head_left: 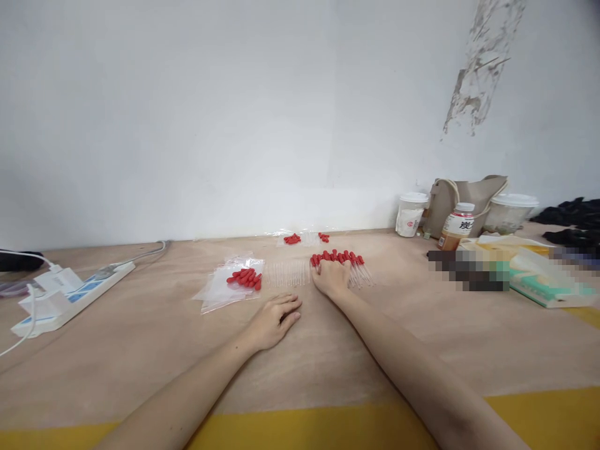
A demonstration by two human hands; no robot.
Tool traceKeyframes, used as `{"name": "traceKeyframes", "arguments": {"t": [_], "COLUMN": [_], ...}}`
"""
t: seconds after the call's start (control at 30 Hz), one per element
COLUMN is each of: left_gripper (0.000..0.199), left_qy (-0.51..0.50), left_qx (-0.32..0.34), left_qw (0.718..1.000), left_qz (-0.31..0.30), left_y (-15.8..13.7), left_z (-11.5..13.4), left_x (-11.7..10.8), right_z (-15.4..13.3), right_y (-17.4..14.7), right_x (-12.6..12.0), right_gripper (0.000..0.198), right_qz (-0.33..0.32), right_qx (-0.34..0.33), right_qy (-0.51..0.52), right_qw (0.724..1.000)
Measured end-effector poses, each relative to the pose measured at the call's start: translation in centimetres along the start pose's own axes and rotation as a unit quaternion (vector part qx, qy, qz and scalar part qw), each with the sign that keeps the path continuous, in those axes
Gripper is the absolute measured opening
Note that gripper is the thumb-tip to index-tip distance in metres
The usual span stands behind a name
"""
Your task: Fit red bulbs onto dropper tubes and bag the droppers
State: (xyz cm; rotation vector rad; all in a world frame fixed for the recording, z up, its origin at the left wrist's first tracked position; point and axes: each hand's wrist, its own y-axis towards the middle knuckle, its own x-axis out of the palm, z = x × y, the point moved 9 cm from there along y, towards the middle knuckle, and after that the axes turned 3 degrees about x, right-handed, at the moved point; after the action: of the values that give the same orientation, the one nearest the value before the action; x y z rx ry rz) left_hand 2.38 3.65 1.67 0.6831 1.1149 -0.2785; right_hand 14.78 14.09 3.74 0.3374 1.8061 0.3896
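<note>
My right hand (332,276) reaches over the left part of a row of droppers (360,272), clear thin tubes with red rubber bulbs at their far ends. Its fingers are curled down among them, and the fingertips are hidden, so I cannot tell what they hold. To the left of that hand lies a row of bare clear tubes (287,274). My left hand (275,322) rests on the table just in front of these tubes, fingers loosely stretched and nothing in them. Farther left, a pile of loose red bulbs (244,277) lies on clear plastic bags (218,290).
By the wall lies another clear bag (307,237) with red bulbs at both ends. A power strip (82,297) with plugged-in chargers stands at left. On the right are a paper cup (411,215), a drink bottle (455,228), a grey bag (478,194) and a tissue pack (539,281).
</note>
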Motion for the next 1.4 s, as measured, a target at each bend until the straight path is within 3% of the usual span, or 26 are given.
{"name": "traceKeyframes", "arguments": {"t": [0.1,0.17,0.23,0.3,0.37,0.5,1.0,1.4], "left_gripper": [0.031,0.029,0.033,0.039,0.047,0.054,0.041,0.052], "left_qy": [0.064,0.134,0.187,0.219,0.199,0.145,0.114,0.120], "left_qx": [-0.029,-0.097,-0.189,-0.262,-0.314,-0.324,-0.262,-0.313], "left_qw": [0.995,0.973,0.941,0.920,0.918,0.932,0.954,0.933], "left_qz": [0.078,0.162,0.209,0.191,0.138,0.067,0.091,0.129], "left_y": [0.1,-0.1,-0.6,-0.9,-1.0,-0.2,3.2,2.7], "left_z": [-1.1,-3.3,-6.4,-9.8,-13.0,-16.0,-12.7,-10.6], "left_x": [-1.9,-4.5,-6.8,-8.0,-8.0,-6.5,-3.1,-2.7], "right_z": [-1.3,-1.8,-2.0,-2.0,-2.0,-1.9,-0.8,-2.0], "right_y": [0.0,0.2,0.6,1.1,1.5,2.1,1.1,-0.3], "right_x": [0.2,0.7,1.1,1.5,1.9,2.6,2.1,1.3], "right_gripper": [0.026,0.026,0.026,0.027,0.027,0.025,0.025,0.023], "right_qz": [-0.016,-0.037,-0.054,-0.063,-0.069,-0.084,-0.111,-0.134], "right_qx": [-0.026,-0.028,-0.022,-0.013,0.000,0.026,0.008,-0.023], "right_qy": [-0.004,-0.010,-0.014,-0.015,-0.013,-0.007,-0.017,-0.073], "right_qw": [1.000,0.999,0.998,0.998,0.998,0.996,0.994,0.988]}}
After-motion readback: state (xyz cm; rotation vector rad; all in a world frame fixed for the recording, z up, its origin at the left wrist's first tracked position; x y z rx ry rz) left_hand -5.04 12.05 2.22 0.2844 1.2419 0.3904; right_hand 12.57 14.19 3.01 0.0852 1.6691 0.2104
